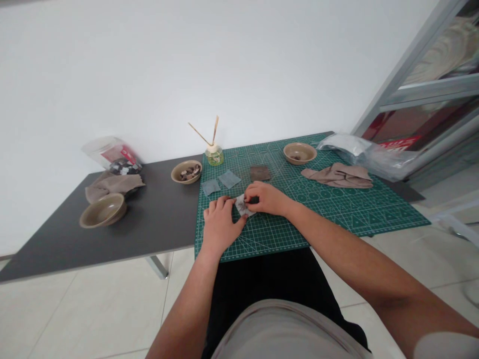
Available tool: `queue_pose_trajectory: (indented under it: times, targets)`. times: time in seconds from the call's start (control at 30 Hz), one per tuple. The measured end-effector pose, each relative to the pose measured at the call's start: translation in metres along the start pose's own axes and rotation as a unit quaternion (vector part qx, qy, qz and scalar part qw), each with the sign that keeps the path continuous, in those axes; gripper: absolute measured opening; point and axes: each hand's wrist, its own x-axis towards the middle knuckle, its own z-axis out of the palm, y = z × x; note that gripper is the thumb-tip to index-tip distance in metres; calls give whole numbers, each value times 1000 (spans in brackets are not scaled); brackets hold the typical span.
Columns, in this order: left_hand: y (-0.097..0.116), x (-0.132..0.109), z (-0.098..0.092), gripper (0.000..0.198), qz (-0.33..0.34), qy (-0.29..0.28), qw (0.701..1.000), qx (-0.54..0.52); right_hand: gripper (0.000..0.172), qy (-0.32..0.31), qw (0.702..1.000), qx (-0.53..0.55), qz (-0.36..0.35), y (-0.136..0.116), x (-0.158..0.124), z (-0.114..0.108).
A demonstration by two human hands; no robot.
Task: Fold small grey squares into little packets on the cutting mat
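On the green cutting mat (284, 234), a small pale grey square sheet with dark marks (241, 204) lies between my hands. My left hand (221, 224) lies spread at its left side, fingertips at the upper edge and thumb at the lower right. My right hand (267, 198) is closed in a pinch over the sheet. Something dark shows under its fingers; whether it is a small piece or shadow I cannot make out. Just beyond are two bluish-grey square pieces (229, 178) and a brown square piece (260, 173).
A bowl of small brown and pale pieces (186, 172) stands near a reed diffuser (214, 155). Another bowl (300, 153) holds a little dark matter. Left are a third bowl (103, 211), a cloth (114, 185) and a plastic tub (112, 152). Right lie a brown cloth (339, 175) and plastic bag (368, 152).
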Motion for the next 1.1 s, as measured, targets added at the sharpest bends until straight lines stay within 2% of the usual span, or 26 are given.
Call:
queue_pose_trajectory:
  times: [0.17, 0.33, 0.43, 0.6, 0.87, 1.1]
  targets:
    - [1, 1, 0, 44, -3, 0, 1000, 4, 2, -5, 1000, -23, -1, -2, 6, 4]
    - [3, 1, -1, 42, -4, -1, 1000, 8, 10, -35, 998, 19, -42, -5, 2, 1]
    - [3, 1, -2, 43, -8, -10, 1000, 13, 13, -30, 998, 36, -34, -2, -3, -4]
    - [2, 1, -1, 46, -2, -18, 1000, 18, 8, -6, 1000, 19, -6, 1, -1, -5]
    - [1, 1, -1, 46, 4, -10, 1000, 16, 10, -56, 996, 63, -31, 0, -6, -9]
    - [1, 1, -2, 47, 4, -14, 1000, 13, 5, -26, 998, 55, -13, 4, -4, -9]
